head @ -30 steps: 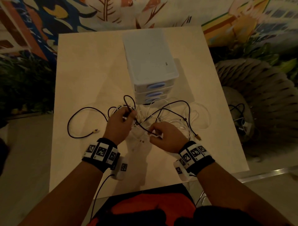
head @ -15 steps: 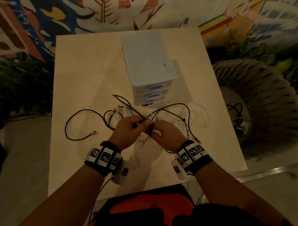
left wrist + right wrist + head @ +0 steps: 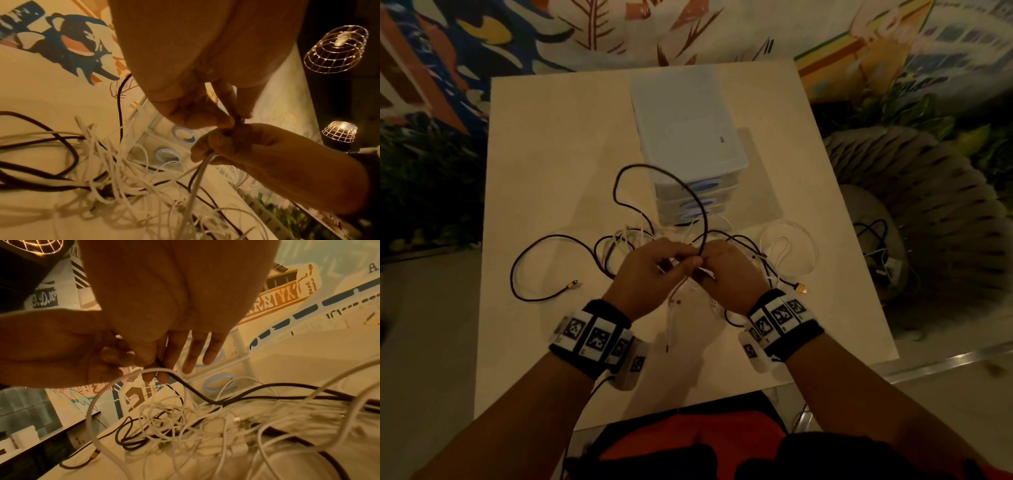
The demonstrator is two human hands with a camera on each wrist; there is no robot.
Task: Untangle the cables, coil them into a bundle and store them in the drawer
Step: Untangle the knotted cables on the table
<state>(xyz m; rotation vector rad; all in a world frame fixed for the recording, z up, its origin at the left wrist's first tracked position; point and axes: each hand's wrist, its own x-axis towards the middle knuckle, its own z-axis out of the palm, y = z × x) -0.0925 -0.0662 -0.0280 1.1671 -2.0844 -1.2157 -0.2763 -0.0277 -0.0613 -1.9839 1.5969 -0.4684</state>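
Up goes the black cable (image 3: 654, 178) in a loop before the drawers (image 3: 697, 202) as our left hand (image 3: 650, 270) and right hand (image 3: 726, 274) pinch it together, and yanking now could tighten the white cables (image 3: 787, 246).

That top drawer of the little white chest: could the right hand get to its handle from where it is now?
Probably yes, but not freely. The top drawer faces the person just beyond the right hand, with only a raised loop of black cable crossing in front. That hand is pinching the cable, so it must let go first.
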